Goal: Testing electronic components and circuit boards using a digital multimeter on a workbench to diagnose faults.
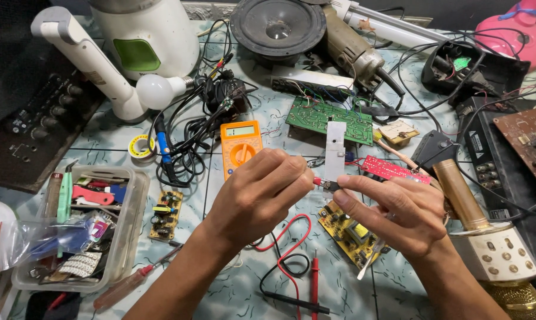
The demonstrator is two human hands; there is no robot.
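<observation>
My left hand (257, 195) pinches a small red-tipped part (317, 181) at its fingertips. My right hand (391, 212) grips the lower end of a red circuit board (392, 169) that carries an upright silver metal plate (335, 149). The two hands meet at the foot of that plate, above the tiled bench. Just beyond my left hand lies an orange multimeter (240, 146). Its red and black probes (313, 283) and their leads lie below my hands. Under my right hand sits a yellow circuit board (346, 232).
A clear plastic tub (133, 220) of small tools stands at the left. A green circuit board (329, 118), a loudspeaker (278, 27), an angle grinder (351, 48), a soldering iron (163, 148) and tangled cables crowd the back. A gold microphone (487, 237) lies right. A red-handled screwdriver (125, 287) lies near front.
</observation>
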